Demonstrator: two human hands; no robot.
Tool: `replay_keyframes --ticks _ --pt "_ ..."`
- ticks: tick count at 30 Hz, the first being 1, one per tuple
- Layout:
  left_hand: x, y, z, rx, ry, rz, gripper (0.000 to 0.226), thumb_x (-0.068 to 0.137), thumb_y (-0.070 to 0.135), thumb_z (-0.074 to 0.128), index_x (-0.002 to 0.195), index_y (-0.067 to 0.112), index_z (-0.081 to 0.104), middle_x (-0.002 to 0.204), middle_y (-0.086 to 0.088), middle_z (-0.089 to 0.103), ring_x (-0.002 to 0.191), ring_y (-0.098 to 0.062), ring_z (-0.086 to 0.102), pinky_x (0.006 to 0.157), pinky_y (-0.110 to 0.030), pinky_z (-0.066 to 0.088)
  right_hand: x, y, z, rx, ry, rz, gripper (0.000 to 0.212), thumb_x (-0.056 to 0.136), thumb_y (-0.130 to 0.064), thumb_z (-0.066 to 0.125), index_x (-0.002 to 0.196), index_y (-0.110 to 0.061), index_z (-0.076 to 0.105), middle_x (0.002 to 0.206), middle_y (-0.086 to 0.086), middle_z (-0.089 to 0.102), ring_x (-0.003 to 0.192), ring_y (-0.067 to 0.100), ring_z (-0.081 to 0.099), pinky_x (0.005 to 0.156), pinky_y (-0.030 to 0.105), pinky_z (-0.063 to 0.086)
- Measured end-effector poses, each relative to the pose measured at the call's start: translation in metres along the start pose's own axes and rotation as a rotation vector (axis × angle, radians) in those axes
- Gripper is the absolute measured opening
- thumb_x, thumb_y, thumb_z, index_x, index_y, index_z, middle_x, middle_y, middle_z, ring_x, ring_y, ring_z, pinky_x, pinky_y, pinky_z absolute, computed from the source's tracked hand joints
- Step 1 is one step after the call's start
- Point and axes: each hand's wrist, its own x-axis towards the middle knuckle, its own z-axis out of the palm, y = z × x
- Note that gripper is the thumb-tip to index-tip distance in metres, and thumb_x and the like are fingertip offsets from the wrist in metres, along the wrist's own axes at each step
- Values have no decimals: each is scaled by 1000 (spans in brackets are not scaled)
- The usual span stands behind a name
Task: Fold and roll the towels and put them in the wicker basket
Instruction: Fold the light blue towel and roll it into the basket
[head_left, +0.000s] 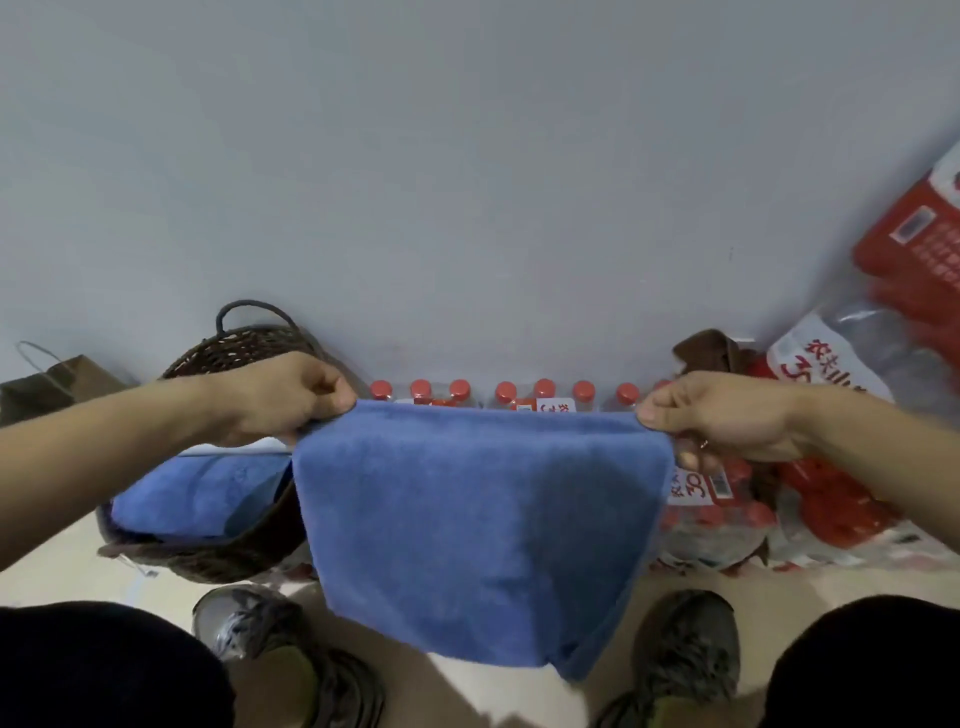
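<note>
One blue terry-cloth towel (483, 530) hangs in the air, stretched flat between two hands. The left hand (280, 397) pinches its upper left corner, the right hand (722, 415) pinches its upper right corner, fingers curled on the cloth. Just below the left hand sits one dark brown wicker basket (228, 551) with a loop handle; at least one folded blue towel (197, 499) lies in it. Beyond the stretched edge, between the hands, stand eight red-capped clear water bottles (544, 388). Beneath the hands, two grey shoes (685, 649) rest on the pale floor (57, 566).
</note>
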Motion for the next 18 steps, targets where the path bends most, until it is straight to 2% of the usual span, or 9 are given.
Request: replay_keyframes --ticks 3,6,9,11,13,15,18 --pt "28 -13 24 89 107 -36 17 95 8 57 82 2 66 72 -10 66 56 -21 63 48 -22 53 24 11 11 -112 139 115 32 102 -6 39 74 -8 53 54 8 50 40 11 45 40 22 33" --pt "66 -16 34 269 138 -25 11 92 6 60 86 2 69 85 -18 73 63 -28 69 66 -36 59 70 17 19 10 342 174 30 99 -1 39 72 -7 51 56 15 55 38 17 58 36 19 34" --pt "101 -15 35 416 171 10 11 90 6 59 87 9 69 95 -16 73 76 -27 66 73 -29 52 120 17 18 188 466 197 19 101 -4 42 89 -6 57 81 20 59 58 28 70 33 20 43" --pt "123 -20 38 513 188 21 16 90 7 58 99 9 70 105 -14 72 93 -29 64 80 -31 49 147 21 15 241 526 207 13 101 -8 47 104 -5 59 93 22 61 51 25 68 36 23 48" --pt "142 -30 45 557 220 15 20 90 6 57 105 7 70 109 -17 70 103 -34 63 86 -36 49 168 31 12 235 598 203 10 99 -12 53 96 -6 60 79 18 64 40 20 63 36 25 50" --pt "157 -40 53 558 277 -15 18 89 6 59 102 7 71 107 -19 70 104 -36 63 87 -38 50 184 43 9 163 680 186 18 96 -19 60 82 -8 60 61 15 64 35 18 59 37 26 49" --pt "173 -49 60 520 369 -55 11 88 7 61 95 6 71 103 -22 69 99 -40 63 86 -42 51 203 53 8 133 800 140 23 93 -24 65 75 -10 60 55 14 66 34 17 58 40 27 51"
